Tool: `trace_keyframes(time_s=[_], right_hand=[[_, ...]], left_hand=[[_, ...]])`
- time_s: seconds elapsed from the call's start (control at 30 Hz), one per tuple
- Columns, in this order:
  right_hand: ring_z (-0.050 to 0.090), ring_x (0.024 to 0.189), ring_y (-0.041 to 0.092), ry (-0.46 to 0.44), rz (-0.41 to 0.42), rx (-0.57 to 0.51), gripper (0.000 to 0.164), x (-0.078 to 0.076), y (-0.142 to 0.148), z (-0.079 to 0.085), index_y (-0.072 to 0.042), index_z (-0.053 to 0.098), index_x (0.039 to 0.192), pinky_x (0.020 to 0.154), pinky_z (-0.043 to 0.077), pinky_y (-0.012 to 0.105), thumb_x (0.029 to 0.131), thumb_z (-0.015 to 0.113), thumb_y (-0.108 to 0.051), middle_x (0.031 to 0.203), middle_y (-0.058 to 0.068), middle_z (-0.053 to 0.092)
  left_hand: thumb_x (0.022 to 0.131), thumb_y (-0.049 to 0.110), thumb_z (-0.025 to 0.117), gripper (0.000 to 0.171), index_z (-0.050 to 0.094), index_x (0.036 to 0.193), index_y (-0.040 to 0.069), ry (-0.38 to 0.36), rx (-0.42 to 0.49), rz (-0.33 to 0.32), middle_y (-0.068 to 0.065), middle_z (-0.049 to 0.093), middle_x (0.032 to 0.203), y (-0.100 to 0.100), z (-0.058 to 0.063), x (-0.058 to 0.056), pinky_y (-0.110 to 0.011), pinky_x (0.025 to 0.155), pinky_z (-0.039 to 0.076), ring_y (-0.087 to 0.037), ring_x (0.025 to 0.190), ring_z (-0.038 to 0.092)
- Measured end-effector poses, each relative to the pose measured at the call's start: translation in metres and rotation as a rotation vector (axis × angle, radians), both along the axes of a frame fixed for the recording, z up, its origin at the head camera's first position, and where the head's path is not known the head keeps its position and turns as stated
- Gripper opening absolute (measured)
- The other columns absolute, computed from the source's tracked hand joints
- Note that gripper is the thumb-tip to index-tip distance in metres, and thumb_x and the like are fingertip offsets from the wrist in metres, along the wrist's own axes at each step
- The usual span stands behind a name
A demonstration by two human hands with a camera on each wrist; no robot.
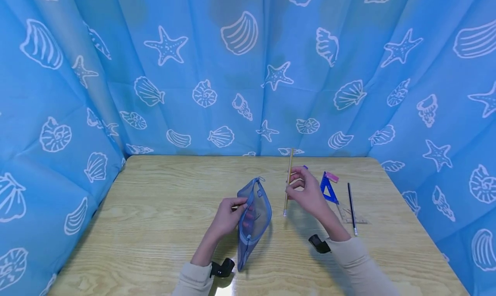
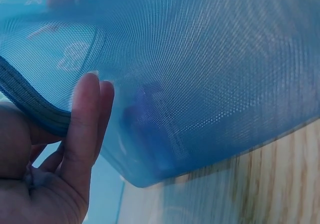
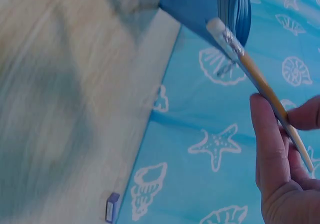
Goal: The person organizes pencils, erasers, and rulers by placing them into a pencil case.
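Note:
My left hand pinches one side of the opening of a blue mesh zipper pouch, which stands tilted with its mouth spread. In the left wrist view, the fingers lie along the pouch's mesh, and a blurred purple-blue shape shows through it. To the right of the pouch, my right hand holds a yellow pencil between thumb and fingers above the table. The white eraser end of this pencil points down and toward me in the head view.
Right of my right hand lie a blue set square, a pink eraser, a dark pencil and a clear set square. A small purple block sits near the table's back edge. A blue shell-print curtain surrounds the wooden table.

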State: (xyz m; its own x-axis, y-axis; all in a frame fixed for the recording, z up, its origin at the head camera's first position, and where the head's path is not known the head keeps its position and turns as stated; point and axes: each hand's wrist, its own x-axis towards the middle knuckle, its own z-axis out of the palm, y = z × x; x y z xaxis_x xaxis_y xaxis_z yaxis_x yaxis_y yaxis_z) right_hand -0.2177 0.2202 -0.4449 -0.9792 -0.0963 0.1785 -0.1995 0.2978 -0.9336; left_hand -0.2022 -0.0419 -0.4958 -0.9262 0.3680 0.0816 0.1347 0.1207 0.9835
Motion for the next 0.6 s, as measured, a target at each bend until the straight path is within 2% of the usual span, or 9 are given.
trace_keyframes(time_s=[0.1,0.2,0.37,0.6], right_hand=[[0.066,0.081,0.016,0.029,-0.012,-0.016,0.042,0.002,-0.004,-0.001,0.002,0.05,0.131,0.069,0.067,0.041,0.091,0.061,0.007,0.11,0.023,0.055],[0.065,0.08,0.013,0.049,-0.032,-0.049,0.042,0.004,-0.01,-0.002,0.002,0.049,0.13,0.068,0.067,0.035,0.091,0.061,0.009,0.111,0.025,0.055],[0.064,0.079,0.01,0.058,-0.057,-0.112,0.043,0.007,-0.015,0.001,0.003,0.048,0.13,0.068,0.066,0.031,0.09,0.06,0.011,0.111,0.025,0.055],[0.063,0.082,0.011,0.044,-0.042,-0.164,0.048,0.012,-0.024,0.004,0.002,0.045,0.137,0.069,0.067,0.032,0.092,0.06,0.01,0.113,0.023,0.053]], left_hand=[[0.105,-0.002,0.047,0.032,0.06,0.133,-0.01,0.008,0.009,0.001,-0.026,0.071,0.107,0.001,0.0,-0.001,-0.032,0.062,0.066,-0.032,0.085,0.075],[0.106,-0.002,0.046,0.032,0.06,0.133,-0.01,0.012,0.007,0.005,-0.026,0.071,0.106,0.001,0.0,0.001,-0.031,0.061,0.065,-0.031,0.083,0.075],[0.106,0.0,0.047,0.032,0.061,0.133,-0.008,0.003,-0.003,0.018,-0.023,0.072,0.106,0.003,0.001,0.001,-0.025,0.056,0.062,-0.027,0.08,0.075],[0.105,-0.001,0.048,0.031,0.06,0.133,-0.011,0.021,0.021,0.012,-0.027,0.071,0.106,0.003,0.0,0.001,-0.028,0.06,0.064,-0.034,0.084,0.074]])
